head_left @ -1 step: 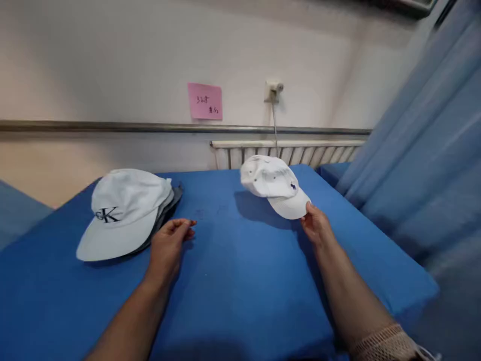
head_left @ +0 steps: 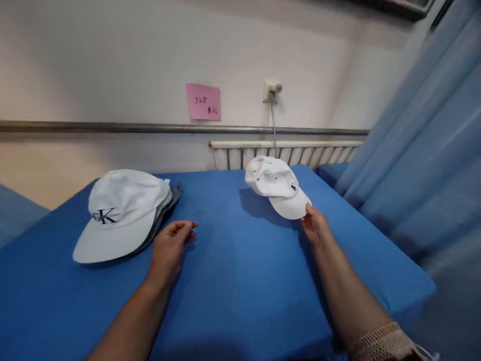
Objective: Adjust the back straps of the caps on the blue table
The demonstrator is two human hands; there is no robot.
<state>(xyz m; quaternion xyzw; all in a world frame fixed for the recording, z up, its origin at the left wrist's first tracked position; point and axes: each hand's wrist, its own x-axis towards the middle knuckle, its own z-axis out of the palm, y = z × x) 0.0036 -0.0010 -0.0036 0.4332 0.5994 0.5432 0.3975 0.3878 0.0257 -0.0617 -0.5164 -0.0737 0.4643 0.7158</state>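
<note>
My right hand (head_left: 315, 224) pinches the brim of a white baseball cap (head_left: 276, 178) with a small dark polo-player emblem. The cap is raised off the blue surface (head_left: 233, 281), casting a shadow, its crown pointing left and away from me. My left hand (head_left: 173, 240) hovers over the surface with thumb and fingers drawn together; nothing shows in them. Just left of that hand lies a stack of caps. On top is a white cap (head_left: 124, 200) with black "CK" lettering, and dark brims (head_left: 160, 225) stick out below it.
Behind the surface are a wall with a metal rail (head_left: 150, 128), a white radiator (head_left: 293, 154) and a socket with a plug and cord (head_left: 271, 93). A pink note (head_left: 203, 102) hangs on the wall. Blue curtains (head_left: 417, 130) hang close by on the right.
The crown of the held cap has swung slightly to the right while my right hand keeps its grip. The view has shifted a little.
</note>
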